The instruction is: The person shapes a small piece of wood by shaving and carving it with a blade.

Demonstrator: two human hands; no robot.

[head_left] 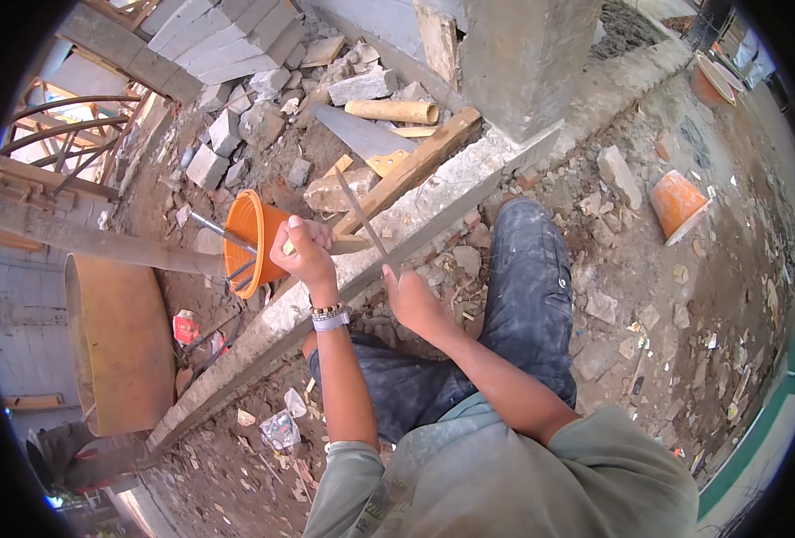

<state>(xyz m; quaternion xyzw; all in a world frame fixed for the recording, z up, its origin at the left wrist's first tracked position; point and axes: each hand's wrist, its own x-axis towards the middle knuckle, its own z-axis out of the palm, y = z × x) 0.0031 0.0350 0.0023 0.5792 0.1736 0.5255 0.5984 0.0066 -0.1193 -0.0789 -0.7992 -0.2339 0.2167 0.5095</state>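
Note:
My left hand [303,255], with a watch and beads at the wrist, is closed around a short pale piece of wood [351,243] that points to the right. My right hand [412,303] grips a long, thin, dark blade [361,213], like a machete; its handle is hidden in the fist. The blade slants up and left, crossing close to the wood's end; whether they touch I cannot tell. Just behind my left hand stands an orange bucket [272,220] with metal rods or tools [224,233] sticking out. Below both hands runs a concrete beam [325,285].
Beyond the beam lie a handsaw [361,134], a bamboo piece [393,110], a wooden plank [420,166] and broken blocks [207,167]. A concrete column [527,67] rises ahead. To the right, an orange bucket [677,204] lies tipped on rubble. A curved yellowish sheet [121,345] stands left.

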